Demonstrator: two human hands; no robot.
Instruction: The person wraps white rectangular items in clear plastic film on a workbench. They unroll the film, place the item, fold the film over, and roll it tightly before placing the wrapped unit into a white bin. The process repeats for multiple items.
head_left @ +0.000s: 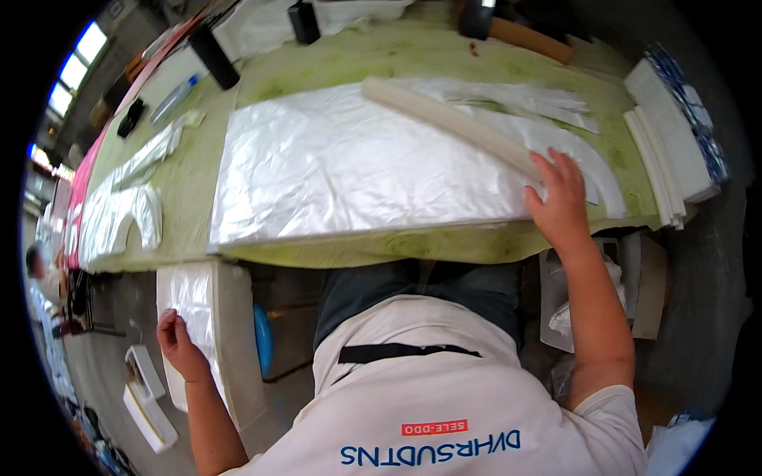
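Observation:
A long, flat, cream-coloured bar or folded strip (452, 119) lies slantwise over a stack of shiny clear plastic bags (309, 166) on the table. At its near right end is my right hand (562, 194), with the thumb on one side and the fingers on the other, closed on it. My left hand (184, 349) is low on the left, off the table, in front of a pale box (238, 341) with clear plastic on top. Its fingers are curled together; anything between them is too small to make out.
The table has a green cloth (278, 83). Loose clear plastic pieces (119, 214) lie at its left, near a clear bottle (171, 101) and a black cylinder (213, 57). White folded packs (671, 135) stand at the right edge. An open box (556, 301) with plastic is below.

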